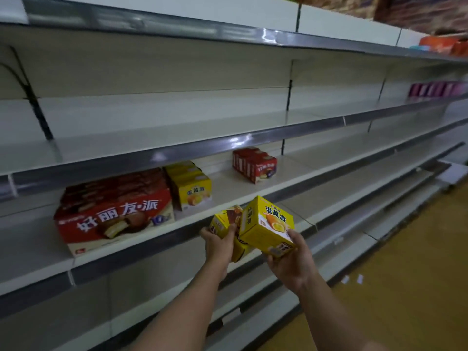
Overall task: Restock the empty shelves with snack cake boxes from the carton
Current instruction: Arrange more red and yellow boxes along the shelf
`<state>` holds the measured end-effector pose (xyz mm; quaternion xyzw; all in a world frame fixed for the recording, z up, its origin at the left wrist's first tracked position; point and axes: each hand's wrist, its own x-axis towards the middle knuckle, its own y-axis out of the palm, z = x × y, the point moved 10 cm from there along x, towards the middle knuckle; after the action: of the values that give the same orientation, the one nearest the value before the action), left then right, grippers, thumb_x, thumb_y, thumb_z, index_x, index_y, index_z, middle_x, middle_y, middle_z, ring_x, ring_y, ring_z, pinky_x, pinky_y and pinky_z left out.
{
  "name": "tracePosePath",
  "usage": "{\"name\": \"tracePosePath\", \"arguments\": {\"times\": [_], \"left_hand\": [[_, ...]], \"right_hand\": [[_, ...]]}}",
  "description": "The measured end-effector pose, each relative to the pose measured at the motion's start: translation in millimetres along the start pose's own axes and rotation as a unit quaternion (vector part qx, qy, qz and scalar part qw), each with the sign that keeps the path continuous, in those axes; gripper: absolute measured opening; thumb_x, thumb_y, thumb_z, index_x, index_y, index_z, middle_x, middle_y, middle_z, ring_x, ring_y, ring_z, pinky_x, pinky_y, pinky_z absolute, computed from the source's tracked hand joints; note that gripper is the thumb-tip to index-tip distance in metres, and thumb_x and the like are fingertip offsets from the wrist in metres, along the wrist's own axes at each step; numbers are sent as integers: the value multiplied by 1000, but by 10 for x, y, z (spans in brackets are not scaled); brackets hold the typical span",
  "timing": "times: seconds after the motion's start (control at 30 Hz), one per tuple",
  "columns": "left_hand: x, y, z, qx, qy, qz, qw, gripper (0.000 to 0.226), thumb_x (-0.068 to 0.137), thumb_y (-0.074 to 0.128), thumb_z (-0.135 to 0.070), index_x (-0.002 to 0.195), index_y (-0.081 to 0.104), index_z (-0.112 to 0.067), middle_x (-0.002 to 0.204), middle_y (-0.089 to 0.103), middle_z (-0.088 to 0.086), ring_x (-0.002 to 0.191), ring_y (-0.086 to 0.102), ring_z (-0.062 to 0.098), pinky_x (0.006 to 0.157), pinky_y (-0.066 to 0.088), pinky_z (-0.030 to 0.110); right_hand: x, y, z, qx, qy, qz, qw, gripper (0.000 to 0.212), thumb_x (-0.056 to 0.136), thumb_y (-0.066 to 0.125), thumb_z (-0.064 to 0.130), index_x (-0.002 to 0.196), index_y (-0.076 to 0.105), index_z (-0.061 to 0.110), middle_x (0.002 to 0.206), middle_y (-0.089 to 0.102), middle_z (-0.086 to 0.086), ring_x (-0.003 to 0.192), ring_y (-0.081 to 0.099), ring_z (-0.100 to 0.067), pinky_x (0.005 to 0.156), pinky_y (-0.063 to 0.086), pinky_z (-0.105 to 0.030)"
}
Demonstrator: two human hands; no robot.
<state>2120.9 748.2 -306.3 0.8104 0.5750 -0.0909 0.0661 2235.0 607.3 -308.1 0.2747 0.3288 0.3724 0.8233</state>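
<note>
Snack cake boxes in yellow cardboard are held in front of the third shelf: the right hand grips a squarish yellow box from beneath, fingers curled round its lower corner, its face printed with a cake picture and red characters. The left hand clasps a second yellow box, tilted and touching the first, thumb along its side. On the smooth cream metal shelf with its glossy grey edge strip stand a row of yellow boxes, wide red boxes just beside them, and small red boxes farther right. Purple packs sit on a higher shelf far right, above the wood-toned floor.
</note>
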Motion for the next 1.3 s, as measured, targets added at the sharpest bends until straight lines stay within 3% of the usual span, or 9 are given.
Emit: {"name": "tracePosePath", "arguments": {"times": [0.27, 0.43, 0.57, 0.7, 0.83, 0.97, 1.1, 1.2, 1.3], "left_hand": [[590, -133, -213, -13, -31, -7, 999, 68, 86, 67, -32, 131, 21, -12, 137, 45, 19, 119, 51, 35, 100, 46, 48], [944, 128, -362, 16, -15, 27, 999, 102, 63, 83, -43, 144, 24, -23, 141, 42, 8, 125, 47, 30, 102, 45, 48], [1181, 396, -458, 8, 3, 21, 1000, 73, 73, 77, -42, 136, 45, -23, 134, 54, 4, 118, 54, 25, 100, 47, 45], [1361, 589, -550, -26, 2, -53, 998, 66, 85, 69, -29, 141, 37, -13, 135, 49, 6, 120, 53, 29, 100, 46, 40], [1469, 758, -547, 20, -33, -96, 995, 49, 93, 56, -33, 127, 47, 1, 128, 54, 14, 116, 53, 32, 91, 44, 35], [1547, 974, -525, 28, -57, -60, 996, 49, 90, 59, -33, 126, 50, -1, 127, 57, 14, 112, 56, 29, 93, 48, 36], [1546, 1106, -534, 99, -34, -36, 994, 33, 93, 57, -21, 124, 59, -9, 122, 60, 9, 96, 51, 18, 77, 39, 25], [1471, 930, -625, 87, 9, -130, 988, 23, 95, 47, -16, 110, 63, -9, 104, 62, 8, 87, 52, 22, 73, 41, 28], [1280, 705, -727, 11, 37, -211, 977, 27, 100, 40, -27, 85, 55, -10, 83, 55, 6, 72, 48, 18, 76, 36, 31]], "right_hand": [[700, 430, -29, 14, -6, 11, 1000, 38, 90, 49, 45, 112, 61, 17, 94, 66, -8, 81, 58, -20, 53, 48, -22], [1078, 383, 202, 0, 1, 20, 1000, 43, 90, 46, 52, 108, 63, 17, 94, 67, -8, 81, 59, -19, 49, 48, -21], [1374, 407, 472, -5, 1, 40, 999, 41, 91, 44, 51, 106, 64, 18, 90, 72, -7, 82, 61, -19, 52, 49, -21], [1696, 492, 787, 8, 4, 73, 997, 40, 92, 45, 47, 113, 61, 16, 93, 73, -7, 84, 63, -21, 51, 51, -21], [1980, 496, 977, -15, 18, 88, 996, 39, 94, 45, 44, 120, 56, 18, 103, 67, -8, 89, 61, -22, 51, 54, -24], [2164, 553, 1104, -54, 24, 100, 993, 29, 95, 47, 36, 115, 55, 17, 98, 66, -8, 84, 62, -21, 55, 55, -25], [2267, 518, 1115, -86, 37, 77, 993, 24, 94, 53, 32, 112, 56, 16, 97, 66, -9, 81, 62, -21, 55, 56, -26], [2297, 495, 1152, -135, 2, 45, 990, 19, 92, 57, 31, 105, 57, 18, 101, 64, -9, 86, 62, -22, 64, 55, -30], [2221, 526, 1230, -182, -65, 15, 981, 16, 91, 59, 29, 103, 57, 18, 96, 63, -5, 84, 61, -20, 67, 52, -30]]}}
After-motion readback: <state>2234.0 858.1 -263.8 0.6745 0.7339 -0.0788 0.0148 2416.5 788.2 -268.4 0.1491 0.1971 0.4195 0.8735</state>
